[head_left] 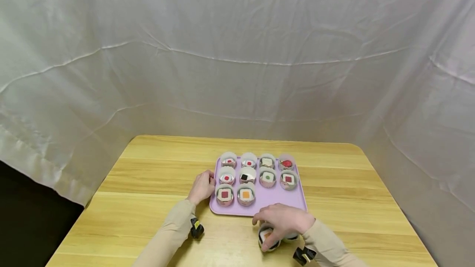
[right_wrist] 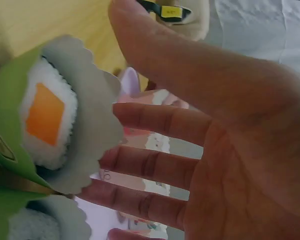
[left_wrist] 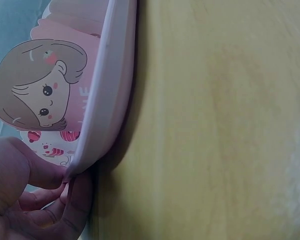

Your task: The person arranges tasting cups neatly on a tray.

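Observation:
My left hand [head_left: 202, 186] pinches the left rim of a lilac tray [head_left: 276, 197], thumb above and fingers below in the left wrist view. Paper cups of sushi rolls stand on the tray in rows; one near its left edge is a cup with a dark red filling [head_left: 224, 195]. Over the table in front of the tray, my right hand [head_left: 283, 219] spreads around a green paper cup [right_wrist: 92, 115] holding a sushi roll with an orange filling [right_wrist: 45, 114]. Its fingers lie fairly straight behind the scalloped rim, with the thumb apart from the cup.
Beside that cup stands a second green cup [right_wrist: 67, 215], mostly hidden by my right hand in the head view. Under everything is a wooden table [head_left: 148, 176]. Pale curtains [head_left: 237, 85] hang behind it and along its sides.

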The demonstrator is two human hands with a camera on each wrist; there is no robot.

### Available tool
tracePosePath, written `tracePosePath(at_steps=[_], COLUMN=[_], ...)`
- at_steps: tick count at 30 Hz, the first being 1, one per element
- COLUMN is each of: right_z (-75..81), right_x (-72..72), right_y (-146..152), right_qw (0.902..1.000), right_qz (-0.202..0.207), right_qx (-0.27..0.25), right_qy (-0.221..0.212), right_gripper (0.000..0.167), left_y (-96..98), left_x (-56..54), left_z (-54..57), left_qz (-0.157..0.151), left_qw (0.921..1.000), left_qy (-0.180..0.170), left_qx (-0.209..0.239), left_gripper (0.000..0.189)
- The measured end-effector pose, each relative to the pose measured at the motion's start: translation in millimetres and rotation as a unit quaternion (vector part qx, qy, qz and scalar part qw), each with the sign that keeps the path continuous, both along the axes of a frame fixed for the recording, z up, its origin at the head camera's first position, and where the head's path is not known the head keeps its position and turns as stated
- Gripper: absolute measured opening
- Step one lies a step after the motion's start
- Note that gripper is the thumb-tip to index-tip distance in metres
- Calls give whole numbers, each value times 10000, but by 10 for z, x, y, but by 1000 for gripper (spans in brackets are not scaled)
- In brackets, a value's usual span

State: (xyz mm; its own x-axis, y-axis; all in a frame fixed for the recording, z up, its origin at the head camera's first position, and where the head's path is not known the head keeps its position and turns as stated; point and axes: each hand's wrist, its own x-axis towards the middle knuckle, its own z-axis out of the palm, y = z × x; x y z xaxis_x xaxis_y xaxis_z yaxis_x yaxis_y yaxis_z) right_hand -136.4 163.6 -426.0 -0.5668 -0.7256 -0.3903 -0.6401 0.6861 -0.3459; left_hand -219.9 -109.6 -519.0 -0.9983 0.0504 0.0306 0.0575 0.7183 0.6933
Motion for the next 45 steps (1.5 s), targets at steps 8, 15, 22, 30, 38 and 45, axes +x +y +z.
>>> tracePosePath(at_steps=[8, 15, 22, 30, 38, 45], right_z=[-74, -117, -135, -167, -205, -223], right_x=[24, 50, 88, 148, 167, 148], right_y=[-49, -95, -133, -184, -187, -190], right_qw=[9990, 9979, 9968, 9923, 9898, 9899], right_qz=[-180, -160, -25, 299, 493, 505], right_qx=[241, 531, 796, 1024, 907, 880], right_qy=[-325, -322, -24, 629, 987, 994], right_gripper=[56, 57, 53, 52, 51, 50], left_y=[1, -1, 1, -1, 13, 11], left_x=[5, 5, 3, 4, 4, 3], left_z=[8, 3, 1, 3, 6, 7], left_qz=[-18, -34, -37, -31, 30, 45], left_qw=[10000, 9999, 9998, 9999, 10000, 10000], left_qy=[78, 165, 179, 103, 36, 45], left_qx=[-24, -28, -37, 2, -3, -14], left_gripper=[17, 16, 16, 17, 16, 16])
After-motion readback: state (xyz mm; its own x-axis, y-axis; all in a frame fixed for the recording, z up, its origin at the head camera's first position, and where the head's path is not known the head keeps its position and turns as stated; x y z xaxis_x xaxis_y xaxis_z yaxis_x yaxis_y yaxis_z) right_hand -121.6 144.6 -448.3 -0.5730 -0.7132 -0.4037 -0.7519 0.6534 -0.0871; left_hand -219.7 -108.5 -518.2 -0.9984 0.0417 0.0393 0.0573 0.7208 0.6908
